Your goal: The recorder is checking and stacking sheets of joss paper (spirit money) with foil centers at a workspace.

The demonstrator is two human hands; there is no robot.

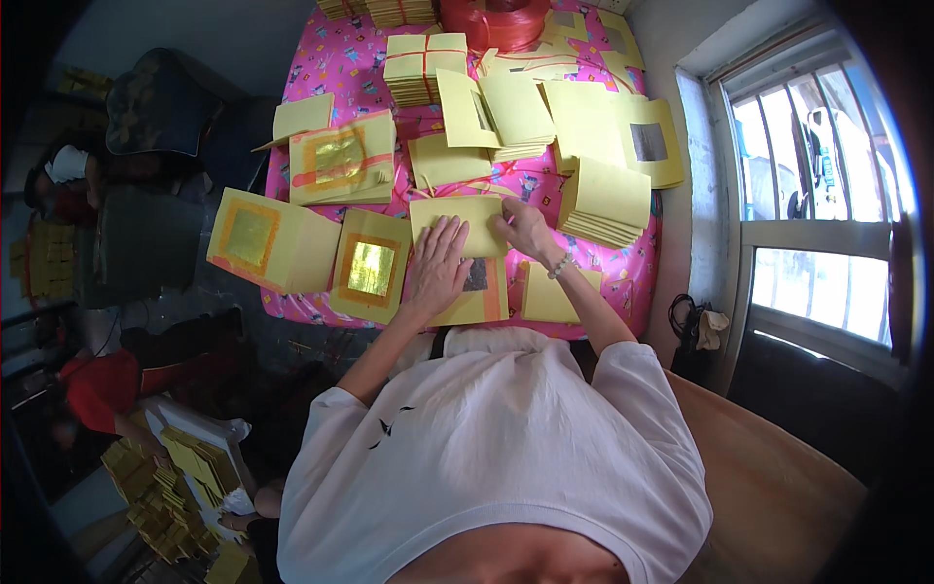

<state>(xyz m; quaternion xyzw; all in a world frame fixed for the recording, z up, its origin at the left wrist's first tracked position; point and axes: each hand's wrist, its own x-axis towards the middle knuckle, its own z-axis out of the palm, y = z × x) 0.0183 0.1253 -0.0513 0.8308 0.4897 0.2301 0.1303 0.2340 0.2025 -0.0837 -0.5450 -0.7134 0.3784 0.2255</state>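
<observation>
In front of me a yellow paper sheet (474, 209) lies partly folded over, with a silver-grey square and an orange band on the part below it. My left hand (443, 268) rests flat across its left side, fingers stretched out. Bent fingers of my right hand (525, 232) hold the sheet near its right edge; their tips are partly hidden. Left of my hands lie a yellow sheet with a gold foil square (372, 268) and a wider, opened one (277, 238). Beside my right forearm is a plain yellow sheet (553, 292).
A pink patterned cloth (418, 122) covers the table. Folded yellow papers (605, 200) are stacked at right, and a tied bundle (425, 68) stands farther back near a red plastic ribbon roll (493, 21). A barred window (822, 185) is at right. A person in red (102, 389) sits at lower left.
</observation>
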